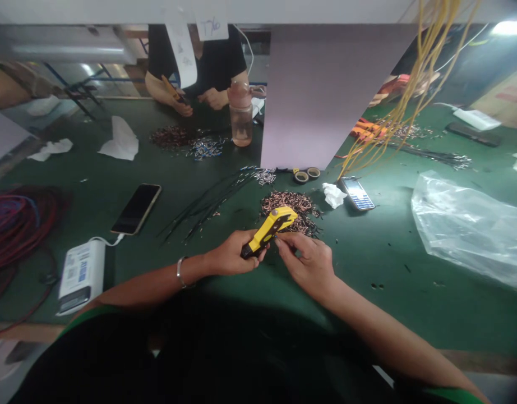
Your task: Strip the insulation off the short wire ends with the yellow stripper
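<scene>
My left hand (233, 255) is closed around the black handles of a yellow crimping tool (269, 227), whose head points up and to the right. My right hand (307, 261) pinches something small at the tool's jaw; what it holds is too small to make out. Just behind the tool lies a pile of small copper-coloured terminals (298, 205) on the green table (388, 264). Thin black wires (212, 202) lie spread to the left of the pile.
A phone (136, 209) is cabled to a white power bank (81, 274) at left. Red cable coils (18, 224) sit far left. A keypad phone (356, 193), tissue (333, 194), tape rolls (307, 174), plastic bag (469, 227) and bottle (240, 115) lie around. Another person (199, 73) works opposite.
</scene>
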A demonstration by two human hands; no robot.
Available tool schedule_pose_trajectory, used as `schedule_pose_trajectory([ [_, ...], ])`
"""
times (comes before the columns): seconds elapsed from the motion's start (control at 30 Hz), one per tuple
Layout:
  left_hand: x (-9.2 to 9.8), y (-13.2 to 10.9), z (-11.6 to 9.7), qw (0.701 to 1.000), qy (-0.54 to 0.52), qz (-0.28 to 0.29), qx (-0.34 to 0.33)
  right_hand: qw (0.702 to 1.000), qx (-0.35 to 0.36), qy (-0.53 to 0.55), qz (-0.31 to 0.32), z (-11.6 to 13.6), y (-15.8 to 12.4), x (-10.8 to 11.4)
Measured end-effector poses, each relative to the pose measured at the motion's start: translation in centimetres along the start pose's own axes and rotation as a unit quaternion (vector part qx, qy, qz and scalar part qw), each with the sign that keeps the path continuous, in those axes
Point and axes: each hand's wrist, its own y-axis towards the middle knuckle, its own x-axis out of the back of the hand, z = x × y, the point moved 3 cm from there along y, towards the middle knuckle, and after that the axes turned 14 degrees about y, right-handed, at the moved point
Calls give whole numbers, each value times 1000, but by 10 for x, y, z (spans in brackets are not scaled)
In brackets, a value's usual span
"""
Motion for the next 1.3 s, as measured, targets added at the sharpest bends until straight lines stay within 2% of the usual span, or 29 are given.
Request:
schedule_pose_trajectory([
  [0.6, -1, -1, 0, 997, 62, -43, 2, 999, -34, 26, 8, -5, 2, 0],
  [0.83, -4, -2, 6, 985, 132, -110, 12, 999, -35, 21, 1, -5, 2, 0],
  [0.97, -6, -2, 10, 981, 150, -121, 23, 999, -33, 26, -6, -7, 1, -2],
  [1.2, -7, 0, 11, 979, 132, -147, 39, 997, -65, 38, -12, -13, 0, -6],
  [1.3, -8, 1, 15, 985, 62, -136, 83, 994, -91, 55, -26, -16, 0, -5],
])
